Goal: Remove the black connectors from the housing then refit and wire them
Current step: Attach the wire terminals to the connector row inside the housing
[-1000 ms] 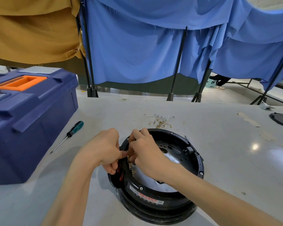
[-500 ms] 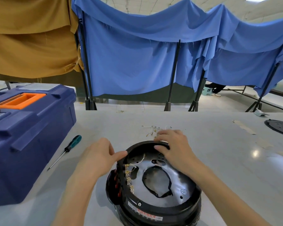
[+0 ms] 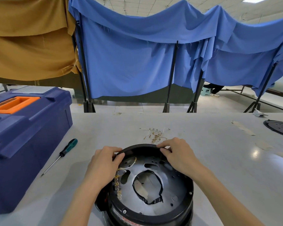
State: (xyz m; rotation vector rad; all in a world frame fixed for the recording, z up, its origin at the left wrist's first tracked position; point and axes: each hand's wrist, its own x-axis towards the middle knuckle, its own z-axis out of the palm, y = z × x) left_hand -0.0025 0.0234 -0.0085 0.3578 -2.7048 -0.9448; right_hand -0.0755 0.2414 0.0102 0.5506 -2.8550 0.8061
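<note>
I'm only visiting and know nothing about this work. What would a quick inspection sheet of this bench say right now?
Surface: pale grey table, glossy, with worn patches at the right.
Job's things: round black housing with a silver metal plate inside; row of brass terminals along its left inner wall.
Clutter: green-handled screwdriver; dark blue plastic toolbox with orange handle; black perforated disc at the right edge.
Hands: left hand and right hand both grip the housing's far rim.
Cables: thin white wires inside the housing; loose pile of short wires on the table beyond it.
Surroundings: blue cloth and mustard cloth hung on black stands.
</note>
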